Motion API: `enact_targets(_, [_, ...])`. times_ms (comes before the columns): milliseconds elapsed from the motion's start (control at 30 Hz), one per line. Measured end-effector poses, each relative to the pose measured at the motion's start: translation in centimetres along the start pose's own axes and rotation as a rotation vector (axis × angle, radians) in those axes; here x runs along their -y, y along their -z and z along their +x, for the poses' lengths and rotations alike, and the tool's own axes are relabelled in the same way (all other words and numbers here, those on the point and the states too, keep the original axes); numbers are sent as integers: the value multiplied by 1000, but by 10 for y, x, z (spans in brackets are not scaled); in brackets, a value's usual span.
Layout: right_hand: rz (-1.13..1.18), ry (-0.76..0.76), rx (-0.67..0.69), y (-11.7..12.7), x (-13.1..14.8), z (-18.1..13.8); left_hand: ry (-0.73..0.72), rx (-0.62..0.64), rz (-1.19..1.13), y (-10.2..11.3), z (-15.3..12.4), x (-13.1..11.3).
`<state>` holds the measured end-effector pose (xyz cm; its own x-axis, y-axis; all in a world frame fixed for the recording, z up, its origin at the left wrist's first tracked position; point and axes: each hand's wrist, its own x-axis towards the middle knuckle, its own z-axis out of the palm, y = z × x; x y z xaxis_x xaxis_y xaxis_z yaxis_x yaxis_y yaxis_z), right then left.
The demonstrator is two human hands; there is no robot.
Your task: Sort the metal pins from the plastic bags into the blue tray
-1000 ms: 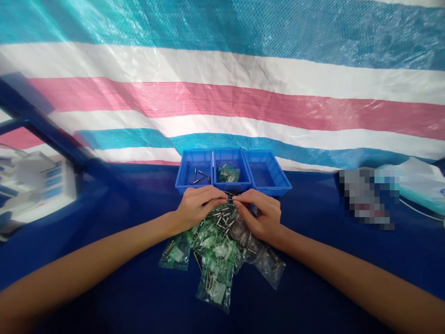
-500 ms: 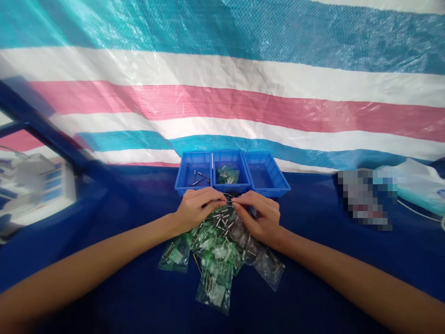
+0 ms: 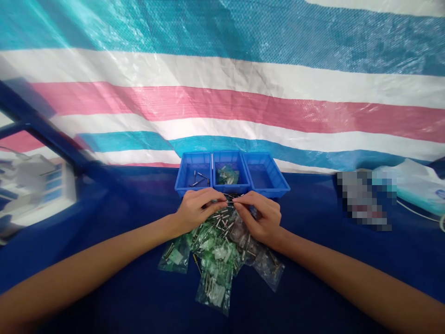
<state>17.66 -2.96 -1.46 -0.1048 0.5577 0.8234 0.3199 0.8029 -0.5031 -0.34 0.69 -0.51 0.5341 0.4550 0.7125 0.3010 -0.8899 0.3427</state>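
My left hand [image 3: 200,208] is closed in a pinch, its thumb and fingertips on one end of a thin metal rivet [image 3: 230,202]. From the other side, my right hand [image 3: 260,214] pinches the rivet's opposite end. The two sets of fingertips are nearly touching and hide most of it. Just below lies a heap of loose metal rivets [image 3: 222,222], partly covered by my hands. Green-tinted clear bags [image 3: 217,253] with more rivets spread toward me, and a clear bag [image 3: 269,269] lies at the right of the heap.
Three blue bins stand side by side behind my hands. The left bin [image 3: 184,174] holds a few rivets, the middle bin [image 3: 248,178] a green bag; the right bin [image 3: 267,174] is at their side. A white plastic bag [image 3: 413,183] lies far right, and a striped tarp [image 3: 222,102] hangs behind.
Almost nothing differs. My right fingertips have shifted very slightly to the right along the rivet; my left hand stays in place.
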Motion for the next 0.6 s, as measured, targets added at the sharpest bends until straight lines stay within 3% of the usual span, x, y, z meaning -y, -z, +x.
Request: enact_targets(600, [2,-10,25,1,0,-1,-39,-16,39,1,2,-3])
